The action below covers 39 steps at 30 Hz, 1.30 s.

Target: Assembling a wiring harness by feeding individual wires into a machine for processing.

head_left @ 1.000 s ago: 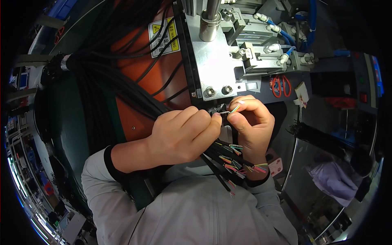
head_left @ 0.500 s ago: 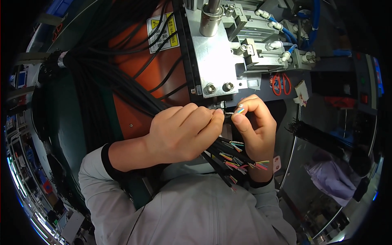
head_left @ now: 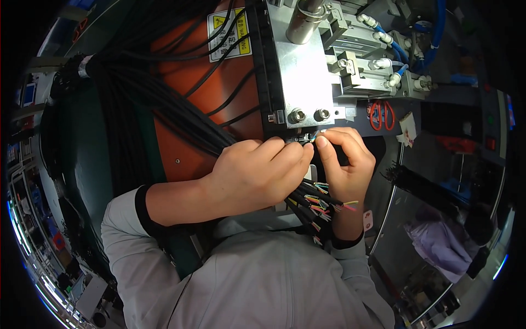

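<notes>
My left hand [head_left: 262, 171] is closed around a black cable, and its fingers hide most of it. Thin coloured wires [head_left: 313, 137] stick out of the cable's end between my two hands. My right hand [head_left: 350, 162] pinches these wires between thumb and forefinger; the exact wire under the fingertips is too small to make out. Both hands are just below the front edge of a bright metal block [head_left: 305, 82] with two bolts. Under my left hand hangs a bundle of black cables [head_left: 298, 198], their stripped ends showing several coloured wires [head_left: 320, 205].
Many black cables [head_left: 181, 123] run across an orange panel [head_left: 175, 145] from a tied bundle at left. Pneumatic cylinders [head_left: 364, 77] with blue hoses stand at back right, near red-handled scissors [head_left: 382, 115]. A black bundle [head_left: 422, 189] and lilac cloth [head_left: 444, 247] lie to the right.
Both hands have moved slightly right and up, bringing the wire ends closer to the metal block. The coloured wires now sit nearer my left fingertips. The machine appears shifted right in the view.
</notes>
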Motion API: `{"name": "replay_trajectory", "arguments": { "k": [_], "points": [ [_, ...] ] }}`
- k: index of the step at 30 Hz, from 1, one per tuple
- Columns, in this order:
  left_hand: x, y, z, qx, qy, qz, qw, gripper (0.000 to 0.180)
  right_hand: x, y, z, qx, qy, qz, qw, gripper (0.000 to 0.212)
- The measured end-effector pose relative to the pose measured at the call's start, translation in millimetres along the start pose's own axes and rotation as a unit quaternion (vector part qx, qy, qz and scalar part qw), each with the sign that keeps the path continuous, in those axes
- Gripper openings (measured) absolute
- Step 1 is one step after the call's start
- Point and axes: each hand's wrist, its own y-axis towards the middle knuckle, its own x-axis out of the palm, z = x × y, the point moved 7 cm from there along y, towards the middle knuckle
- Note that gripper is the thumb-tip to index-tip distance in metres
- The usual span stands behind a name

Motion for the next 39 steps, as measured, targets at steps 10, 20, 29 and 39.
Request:
{"name": "replay_trajectory", "arguments": {
  "k": [10,20,29,39],
  "points": [
    [9,0,-1,-0.060,0.060,-0.094,0.992,0.034,7,1,-3,-0.090,-0.062,0.035,0.993,0.008],
    [7,14,2,-0.070,0.087,-0.059,0.992,0.021,-3,3,7,-0.065,-0.037,0.037,0.997,0.008],
    [5,20,0,-0.058,0.028,-0.011,0.998,0.027,4,-5,46,0.197,0.183,-0.016,0.963,0.007],
    [-3,21,0,-0.079,0.046,-0.058,0.994,0.021,-13,1,12,-0.055,0.004,0.050,0.997,0.013]
  ]
}}
